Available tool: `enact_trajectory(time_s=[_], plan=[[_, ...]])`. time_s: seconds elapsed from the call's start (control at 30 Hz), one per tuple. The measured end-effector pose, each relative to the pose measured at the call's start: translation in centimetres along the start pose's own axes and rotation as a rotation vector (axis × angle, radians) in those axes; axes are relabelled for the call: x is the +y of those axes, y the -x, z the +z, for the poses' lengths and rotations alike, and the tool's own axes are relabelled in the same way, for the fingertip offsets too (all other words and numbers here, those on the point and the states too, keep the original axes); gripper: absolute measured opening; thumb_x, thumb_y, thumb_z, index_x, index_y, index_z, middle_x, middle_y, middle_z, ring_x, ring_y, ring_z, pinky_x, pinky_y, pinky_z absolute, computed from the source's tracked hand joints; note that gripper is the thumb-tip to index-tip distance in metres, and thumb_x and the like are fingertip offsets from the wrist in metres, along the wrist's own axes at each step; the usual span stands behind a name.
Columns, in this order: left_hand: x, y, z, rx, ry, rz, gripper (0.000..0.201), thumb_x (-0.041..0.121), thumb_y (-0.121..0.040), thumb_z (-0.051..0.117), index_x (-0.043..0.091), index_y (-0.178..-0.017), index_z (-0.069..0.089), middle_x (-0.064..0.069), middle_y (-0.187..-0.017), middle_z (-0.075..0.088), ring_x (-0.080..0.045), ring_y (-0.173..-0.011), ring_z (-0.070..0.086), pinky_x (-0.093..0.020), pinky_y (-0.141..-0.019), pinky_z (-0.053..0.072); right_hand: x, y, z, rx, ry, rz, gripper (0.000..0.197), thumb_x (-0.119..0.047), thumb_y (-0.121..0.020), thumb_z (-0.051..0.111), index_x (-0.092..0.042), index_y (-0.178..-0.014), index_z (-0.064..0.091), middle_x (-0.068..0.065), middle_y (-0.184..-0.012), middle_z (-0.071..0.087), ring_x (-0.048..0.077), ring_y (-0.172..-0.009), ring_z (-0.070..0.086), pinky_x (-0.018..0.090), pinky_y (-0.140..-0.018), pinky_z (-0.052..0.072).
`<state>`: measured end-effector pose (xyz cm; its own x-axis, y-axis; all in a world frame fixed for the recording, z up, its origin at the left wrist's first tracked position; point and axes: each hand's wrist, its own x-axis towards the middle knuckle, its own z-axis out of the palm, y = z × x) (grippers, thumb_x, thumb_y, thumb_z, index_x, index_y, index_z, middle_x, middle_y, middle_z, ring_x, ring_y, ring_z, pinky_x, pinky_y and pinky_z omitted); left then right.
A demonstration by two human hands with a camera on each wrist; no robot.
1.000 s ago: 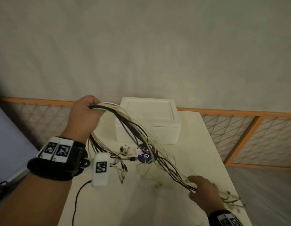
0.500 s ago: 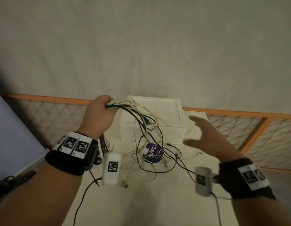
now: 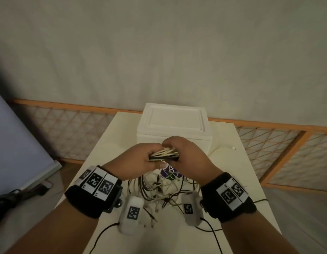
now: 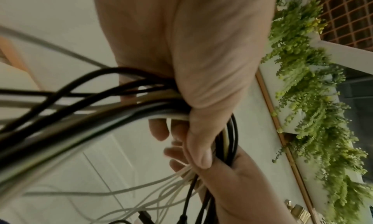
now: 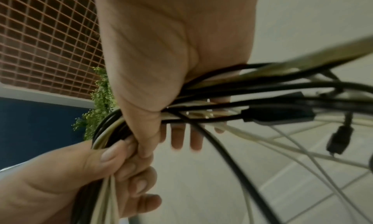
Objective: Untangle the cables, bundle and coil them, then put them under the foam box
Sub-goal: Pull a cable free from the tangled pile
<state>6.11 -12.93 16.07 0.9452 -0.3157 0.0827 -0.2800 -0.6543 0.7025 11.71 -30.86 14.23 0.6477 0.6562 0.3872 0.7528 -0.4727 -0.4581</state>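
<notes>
A bundle of black and white cables (image 3: pixel 164 155) runs between both hands above the table, just in front of the white foam box (image 3: pixel 174 129). My left hand (image 3: pixel 140 158) grips the bundle from the left, and my right hand (image 3: pixel 186 154) grips it from the right, knuckles almost touching. In the left wrist view the cables (image 4: pixel 141 103) pass through the curled palm. The right wrist view shows the cables (image 5: pixel 201 99) under the thumb, with black plugs (image 5: pixel 278 114) dangling. Loose cable ends (image 3: pixel 159 187) hang in a tangle onto the table below the hands.
The cream table (image 3: pixel 232 180) holds a purple and white round item (image 3: pixel 168 173) under the hands. A single white cable end (image 3: pixel 232 148) lies right of the box. Orange lattice fencing (image 3: pixel 269 140) runs behind the table, and a plain wall rises above it.
My right hand came up from the table's right side and closed on the bundle beside the left hand. The left hand lowered and moved to centre; the long cable span folded into a short bunch.
</notes>
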Motion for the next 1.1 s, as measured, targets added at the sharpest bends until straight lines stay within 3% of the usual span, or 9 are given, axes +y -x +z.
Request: enact_trajectory(time_s=[0.07,0.2,0.3,0.43,0.57,0.7,0.83,0.97,1.1], plan=[[0.1,-0.2,0.0,-0.024,-0.026,0.006,0.019,0.023,-0.085,0.071,0.032,-0.077,0.056,0.015,-0.070,0.059,0.000,-0.068,0.054,-0.017,-0.061,0.038,0.3,0.2,0.1,-0.025,-0.024,-0.044,0.043,-0.019,-0.076,0.073,-0.016,-0.116,0.058,0.000,-0.116,0.059,0.011,-0.107,0.054,0.023,-0.090,0.043],[0.6,-0.1,0.1,0.009,-0.212,-0.024,0.019,0.032,-0.082,0.072,0.034,-0.079,0.054,0.015,-0.072,0.058,-0.003,-0.070,0.053,-0.022,-0.063,0.040,0.2,0.8,-0.1,-0.134,0.077,0.079,0.015,-0.026,-0.088,0.061,-0.013,-0.097,0.062,0.005,-0.082,0.066,0.022,-0.077,0.060,0.034,-0.067,0.046],[1.7,-0.1,0.9,0.098,-0.485,-0.010,0.036,0.035,-0.075,0.073,0.026,-0.103,0.052,0.011,-0.088,0.060,-0.009,-0.078,0.056,-0.029,-0.069,0.045,-0.4,0.9,0.8,-0.094,0.175,0.110,0.021,-0.020,-0.089,0.056,-0.008,-0.105,0.060,0.011,-0.090,0.066,0.029,-0.082,0.061,0.039,-0.069,0.047],[2.3,-0.8,2.9,0.122,-0.475,-0.041,0.055,0.015,-0.078,0.063,0.014,-0.126,0.037,0.001,-0.082,0.059,-0.017,-0.069,0.056,-0.027,-0.052,0.037,-1.8,1.1,1.4,0.059,0.004,0.144,0.035,-0.007,-0.079,0.061,-0.008,-0.113,0.051,0.010,-0.086,0.065,0.027,-0.074,0.061,0.041,-0.062,0.049],[1.2,-0.9,2.2,0.146,-0.469,-0.194,0.008,0.027,-0.083,0.062,0.022,-0.088,0.057,0.002,-0.076,0.063,-0.021,-0.074,0.061,-0.030,-0.058,0.043,-1.2,1.8,0.9,0.146,-0.039,-0.018,0.038,-0.006,-0.068,0.070,-0.014,-0.100,0.052,0.000,-0.100,0.054,0.018,-0.084,0.055,0.031,-0.070,0.048],[0.6,-0.4,1.6,0.298,-0.513,-0.251,0.032,0.026,-0.080,0.059,0.022,-0.056,0.039,0.001,-0.058,0.048,-0.020,-0.061,0.050,-0.027,-0.047,0.024,0.3,3.2,1.8,0.245,-0.088,-0.076,0.021,-0.037,-0.083,0.064,-0.017,-0.090,0.064,-0.007,-0.086,0.059,0.009,-0.081,0.054,0.021,-0.075,0.042],[0.9,0.0,1.9,0.311,-0.543,-0.240,0.026,0.026,-0.079,0.059,0.020,-0.059,0.043,0.001,-0.057,0.047,-0.019,-0.060,0.049,-0.026,-0.046,0.024,0.2,4.2,2.6,0.234,-0.379,0.159,0.041,-0.047,-0.096,0.038,-0.020,-0.093,0.069,-0.006,-0.078,0.066,0.010,-0.076,0.060,0.026,-0.068,0.046],[1.7,0.0,2.3,0.318,-0.519,-0.174,0.023,0.032,-0.074,0.055,0.020,-0.058,0.044,0.003,-0.052,0.041,-0.018,-0.057,0.044,-0.026,-0.045,0.022,-0.8,4.4,2.4,0.004,-0.700,0.467,0.034,-0.039,-0.098,0.041,-0.025,-0.087,0.069,-0.014,-0.075,0.070,0.012,-0.065,0.068,0.021,-0.060,0.044],[1.8,0.0,1.8,0.362,-0.474,-0.201,0.029,0.020,-0.076,0.065,0.020,-0.056,0.044,0.003,-0.052,0.043,-0.018,-0.056,0.045,-0.026,-0.047,0.024,-0.5,5.2,2.6,-0.165,-1.009,0.635,0.038,-0.047,-0.094,0.045,-0.020,-0.100,0.072,0.001,-0.099,0.073,0.029,-0.088,0.068,0.033,-0.079,0.051]])
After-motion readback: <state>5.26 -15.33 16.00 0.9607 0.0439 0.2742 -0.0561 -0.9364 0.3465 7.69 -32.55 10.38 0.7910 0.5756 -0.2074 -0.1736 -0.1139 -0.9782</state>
